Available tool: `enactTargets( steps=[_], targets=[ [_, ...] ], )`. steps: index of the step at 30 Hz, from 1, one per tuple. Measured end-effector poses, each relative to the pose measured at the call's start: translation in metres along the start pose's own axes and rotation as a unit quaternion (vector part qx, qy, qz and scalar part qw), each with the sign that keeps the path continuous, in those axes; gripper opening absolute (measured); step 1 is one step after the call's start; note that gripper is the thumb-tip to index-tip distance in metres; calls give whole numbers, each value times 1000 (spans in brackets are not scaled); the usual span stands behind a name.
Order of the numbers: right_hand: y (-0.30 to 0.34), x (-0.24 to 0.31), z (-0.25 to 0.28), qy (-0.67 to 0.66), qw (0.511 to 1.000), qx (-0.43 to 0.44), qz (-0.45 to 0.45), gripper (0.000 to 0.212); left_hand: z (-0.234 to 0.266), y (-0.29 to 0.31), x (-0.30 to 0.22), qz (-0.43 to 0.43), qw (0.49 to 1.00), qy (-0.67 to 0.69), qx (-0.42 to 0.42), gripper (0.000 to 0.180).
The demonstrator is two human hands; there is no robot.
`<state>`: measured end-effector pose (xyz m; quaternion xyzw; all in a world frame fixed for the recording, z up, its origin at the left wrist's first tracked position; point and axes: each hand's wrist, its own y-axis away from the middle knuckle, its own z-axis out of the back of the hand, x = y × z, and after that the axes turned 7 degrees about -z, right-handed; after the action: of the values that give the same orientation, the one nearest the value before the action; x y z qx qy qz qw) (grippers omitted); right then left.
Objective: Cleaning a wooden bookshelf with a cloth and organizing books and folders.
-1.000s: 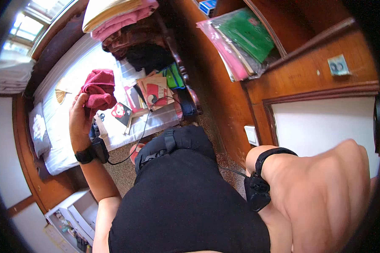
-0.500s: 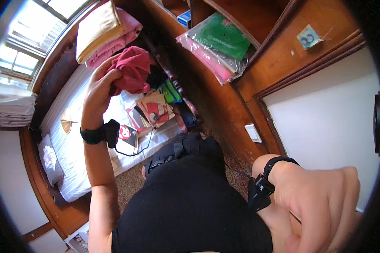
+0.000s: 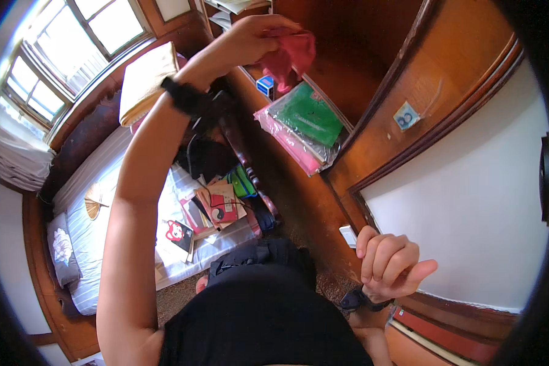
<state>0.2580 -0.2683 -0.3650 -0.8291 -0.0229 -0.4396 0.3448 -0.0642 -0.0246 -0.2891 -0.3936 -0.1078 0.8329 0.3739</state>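
My left hand (image 3: 259,38) is raised high and grips a crumpled red cloth (image 3: 290,61), holding it in front of a wooden shelf unit (image 3: 360,67). A black band sits on that wrist. Just below the cloth lie clear bags with green and pink fabric (image 3: 305,125) on a shelf, and a small blue box (image 3: 264,85) stands beside them. My right hand (image 3: 391,262) hangs low near a white wall panel, fingers curled into a loose fist with nothing in it, a black band at its wrist.
A bed (image 3: 97,232) with a white sheet lies to the left, strewn with books and cards (image 3: 210,210), a fan (image 3: 93,204) and a pillow (image 3: 61,247). Folded yellow and pink textiles (image 3: 146,79) are stacked by the windows (image 3: 73,55). A white wall switch (image 3: 349,236) sits near my right hand.
My left hand has lifted the red cloth from above the bed up to the wooden shelves. My right hand has drawn back from the camera and stays curled.
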Motion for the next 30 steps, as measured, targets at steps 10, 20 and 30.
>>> enactTargets(
  steps=[10,20,30],
  targets=[
    [14,-11,-9,72,993,-83,-43,69,-53,-73,84,-95,932,-315,151,42],
    [13,-25,4,159,977,-112,-88,65,-10,15,48,-7,977,-145,156,25],
    [-17,-86,-9,148,965,-116,-181,59,41,119,185,177,976,-127,11,32]
  ],
)
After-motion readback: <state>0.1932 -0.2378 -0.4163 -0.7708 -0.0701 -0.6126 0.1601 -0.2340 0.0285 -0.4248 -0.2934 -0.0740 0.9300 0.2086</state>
